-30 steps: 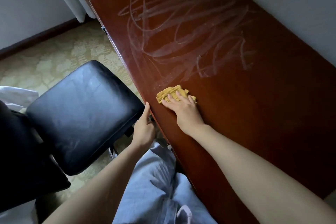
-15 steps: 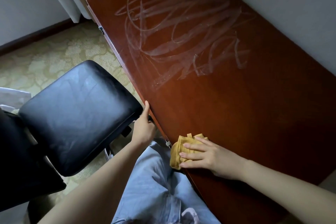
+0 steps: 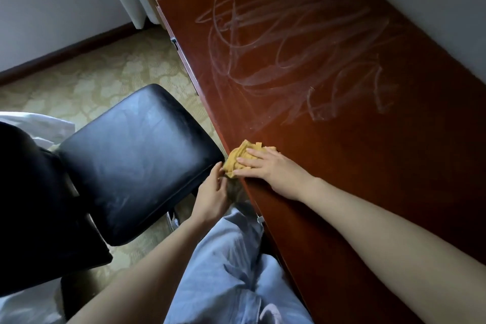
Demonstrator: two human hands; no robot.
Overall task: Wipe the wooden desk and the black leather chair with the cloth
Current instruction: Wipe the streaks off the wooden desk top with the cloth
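At the desk's [image 3: 355, 179] front edge, the right hand [image 3: 271, 169] presses the cloth [image 3: 240, 156] flat, fingers straight and slightly spread. The left hand [image 3: 211, 193] sits just below that edge, fingers straight, tips at the cloth. Step in hand: wiping the desk. Smears [image 3: 289, 42] lie toward the desk's far end; the next stroke should reach them. The chair [image 3: 136, 160] beside the desk awaits. No container shows.

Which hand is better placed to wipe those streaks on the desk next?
Probably the right hand: it presses flat on the cloth atop the desk; the left hand sits off the edge, beside the chair.
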